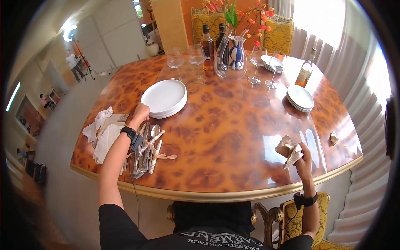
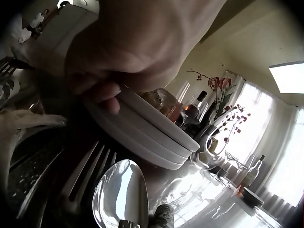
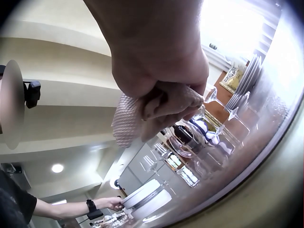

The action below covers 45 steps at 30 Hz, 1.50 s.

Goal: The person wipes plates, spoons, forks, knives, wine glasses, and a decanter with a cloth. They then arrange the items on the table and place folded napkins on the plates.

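Observation:
At the left of the head view, the left hand (image 1: 141,112) grips the near-left rim of a stack of white plates (image 1: 164,96). The left wrist view shows that hand (image 2: 128,61) with curled fingertips at the edge of the stacked plates (image 2: 147,135); its thumb is not clearly seen. Over the table's right side, the right hand (image 1: 306,160) pinches a crumpled, ribbed beige cloth (image 1: 289,152). In the right wrist view the cloth (image 3: 126,122) hangs from the right hand (image 3: 159,71), bunched between its fingers.
Tied cutlery (image 1: 146,152) and napkins (image 1: 107,139) lie near the left hand. Wine glasses (image 1: 196,58), a decanter (image 1: 223,62) and bottles (image 1: 207,48) stand at the back. Small plates (image 1: 300,98), a bottle (image 1: 305,71) and a crumpled piece (image 1: 333,138) are at the right.

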{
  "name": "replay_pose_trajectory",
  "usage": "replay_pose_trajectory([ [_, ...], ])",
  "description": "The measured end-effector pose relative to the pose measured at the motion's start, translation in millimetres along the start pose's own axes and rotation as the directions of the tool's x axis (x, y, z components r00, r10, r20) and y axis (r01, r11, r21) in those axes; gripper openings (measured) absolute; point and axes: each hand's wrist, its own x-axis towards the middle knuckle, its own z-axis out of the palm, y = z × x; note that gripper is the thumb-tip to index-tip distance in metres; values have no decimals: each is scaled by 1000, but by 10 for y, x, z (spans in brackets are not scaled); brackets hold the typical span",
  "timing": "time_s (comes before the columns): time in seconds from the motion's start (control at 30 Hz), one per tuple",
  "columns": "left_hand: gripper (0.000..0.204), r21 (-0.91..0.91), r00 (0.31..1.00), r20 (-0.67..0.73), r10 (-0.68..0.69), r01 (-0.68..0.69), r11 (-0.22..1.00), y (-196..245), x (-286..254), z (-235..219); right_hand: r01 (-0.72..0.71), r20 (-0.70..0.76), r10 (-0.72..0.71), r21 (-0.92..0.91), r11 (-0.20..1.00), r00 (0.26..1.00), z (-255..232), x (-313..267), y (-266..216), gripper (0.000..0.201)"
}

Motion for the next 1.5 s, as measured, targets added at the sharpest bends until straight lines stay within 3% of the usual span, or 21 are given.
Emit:
replay_pose_trajectory([
  [0.07,39,229,995,-99,-22,45,972,6,50,42,-9,5,9,4,1000,1000,-2,17,3,10],
  [0.1,39,273,976,-205,-79,135,952,341,-341,9,-20,-8,20,38,999,1000,-8,29,22,11],
  [0.2,39,325,980,-199,-16,81,942,226,-201,14,1,-43,0,27,1000,999,-53,54,83,13],
  [0.27,36,294,974,-226,2,66,953,197,-220,2,70,-95,-72,-30,997,993,-81,102,196,12],
  [0.33,37,259,974,-210,81,-24,966,93,-132,-2,9,-120,-6,23,1000,993,-97,96,55,13],
  [0.4,39,206,992,-117,51,-26,978,-35,17,-4,-51,-165,67,99,994,984,-118,126,3,20],
  [0.47,44,92,998,-43,56,-52,994,29,-115,-34,-17,-266,16,-2,1000,964,-175,203,84,20],
  [0.53,55,218,994,-96,53,-31,975,180,-317,-84,-150,-203,166,89,985,965,-431,285,300,21],
  [0.57,55,281,963,-223,153,-86,956,292,-483,-79,-151,-226,162,63,986,961,-496,311,317,26],
  [0.63,47,290,949,-205,240,-175,941,425,-563,-165,-161,-256,207,189,969,944,-689,386,425,34],
  [0.67,43,165,898,-246,366,-333,928,518,-683,-172,-122,-249,172,205,971,953,-731,471,423,38],
  [0.73,39,-264,926,-164,340,-373,889,784,-1011,-144,-276,-188,378,415,867,906,-990,712,587,41],
  [0.8,33,-562,907,-75,413,-381,734,1093,-1442,-5,-330,-288,405,276,903,868,-903,942,359,43],
  [0.87,32,-714,907,42,418,-265,647,1338,-1812,204,-363,-205,365,50,931,908,-1079,1187,550,39],
  [1.0,27,-822,831,108,546,-234,519,1470,-2023,755,-312,-138,294,-128,941,946,-1196,1611,849,34],
  [1.07,26,-834,833,76,548,-248,493,1429,-2004,940,-287,-429,142,-296,911,892,-1176,1792,917,30],
  [1.13,25,-847,837,45,545,-257,466,1393,-1974,967,-273,-415,106,-369,888,904,-1438,2051,990,27],
  [1.2,23,-849,832,19,555,-279,449,1308,-1966,939,-358,-410,83,-657,663,908,-1713,2358,1238,30],
  [1.23,23,-847,850,7,526,-275,455,1270,-1962,924,-424,-455,210,-442,791,865,-1703,2390,1181,34],
  [1.43,22,-844,887,-20,462,-262,467,1179,-1984,906,-550,-497,276,-573,607,823,-1660,2599,1253,43],
  [1.5,22,-851,876,-21,481,-268,452,1172,-1985,932,-538,-462,321,-483,690,827,-1533,2522,1092,38],
])
